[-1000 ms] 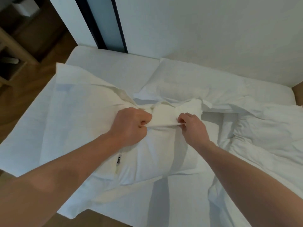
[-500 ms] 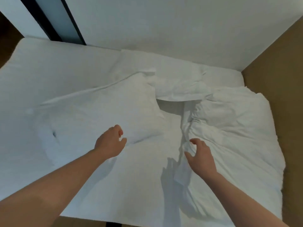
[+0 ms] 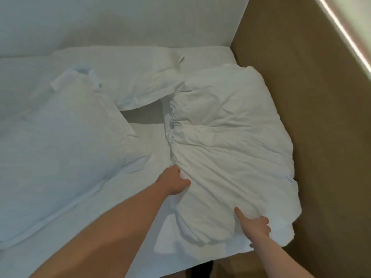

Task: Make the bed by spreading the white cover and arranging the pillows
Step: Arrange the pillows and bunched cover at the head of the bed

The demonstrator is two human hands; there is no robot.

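**Both hands are taking hold of the bunched cover on the right side of the bed**

The crumpled white fabric cover [image 3: 226,149] is lying heaped on the right side of the white-sheeted bed [image 3: 148,233], pressed close to the brown padded wall panel [image 3: 313,137]; its long axis is running from the near edge of the bed away toward the head end, so it is stretching straight ahead of the person and slightly rightward. The left hand [image 3: 173,182] is reaching in at the heap's left edge, about midway along it, its fingers digging into the folds and seeming to be gripping cloth; the right hand [image 3: 255,225] is sitting nearer the person, at the heap's near end, thumb lying on top and fingers curling under the fabric, pinching it. The right hand is therefore the nearer one; judging from this, spreading is calling for a pull leftward, toward the uncovered part of the bed.

A large plump white pillow [image 3: 54,149] is lying well left of the cover; a second white pillow [image 3: 128,81] is resting beyond it at the head end, its corner just beside the heap.

The left fingertips are disappearing into the folds; the right fingers are hiding beneath the cloth; the cover's true edges and corners are hard to make out within the wrinkles; the bed's left part is being cut off by the frame.
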